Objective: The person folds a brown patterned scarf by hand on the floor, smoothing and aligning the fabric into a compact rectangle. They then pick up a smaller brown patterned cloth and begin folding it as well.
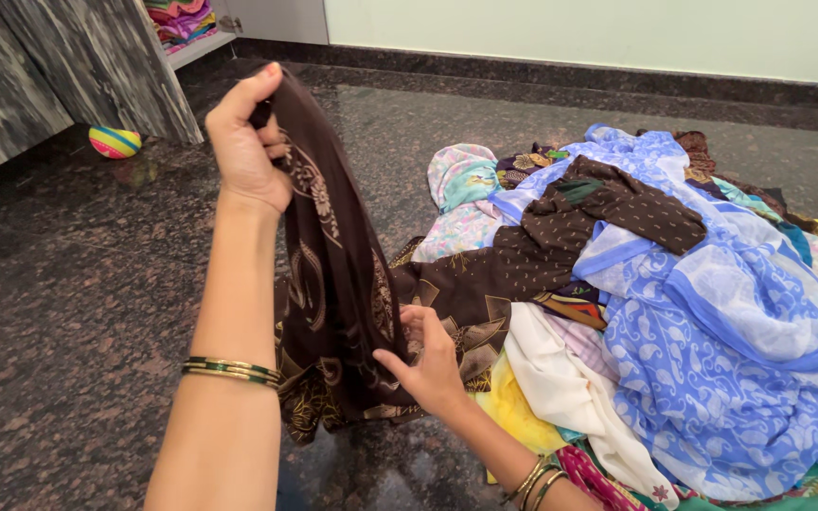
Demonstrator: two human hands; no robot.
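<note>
My left hand (pixel 246 142) is raised and grips the top edge of a dark brown cloth with gold patterns (pixel 333 284), which hangs down from it. My right hand (pixel 428 364) pinches the same cloth lower down, near its hem, just left of a heap of clothes. Both wrists wear bangles. The cloth's far end trails into the heap, next to a brown dotted garment (pixel 598 213).
A heap of clothes lies on the dark granite floor (pixel 68 303) to the right, with a blue and white patterned cloth (pixel 712 341) on top and a cream cloth (pixel 560 378) below. A striped ball (pixel 115 142) rests by a marbled cabinet (pixel 40 66). Folded clothes (pixel 180 19) sit on a shelf.
</note>
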